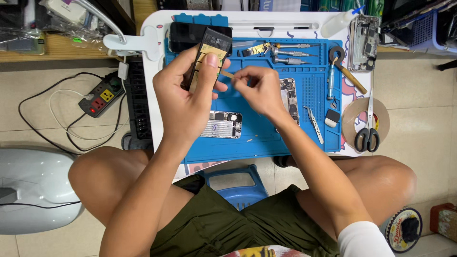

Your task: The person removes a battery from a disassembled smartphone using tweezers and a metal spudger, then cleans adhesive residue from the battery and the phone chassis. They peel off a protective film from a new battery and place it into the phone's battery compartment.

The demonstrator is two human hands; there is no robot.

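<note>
Setting: tiled floor with a low white table [152, 28], seen from the head camera; a blue work mat [266, 138] covers most of the tabletop.
Left hand [183, 100]: raised over the mat, fingers and thumb closed round a flat black battery [209, 47] with a yellowish label, held tilted on its long edge.
Right hand [254, 88]: just beside the battery, thumb and forefinger pinched on a thin strip [227, 74] that runs to the battery's edge.
On the mat: an opened phone body [221, 124] lies below the left hand, and a second one [289, 97] is partly hidden by the right hand; tweezers [314, 123] lie to the right.
Table's right edge: scissors [367, 133] rest on a roll of tape [354, 119].
Floor, left: a power strip [101, 97] with trailing cables.
</note>
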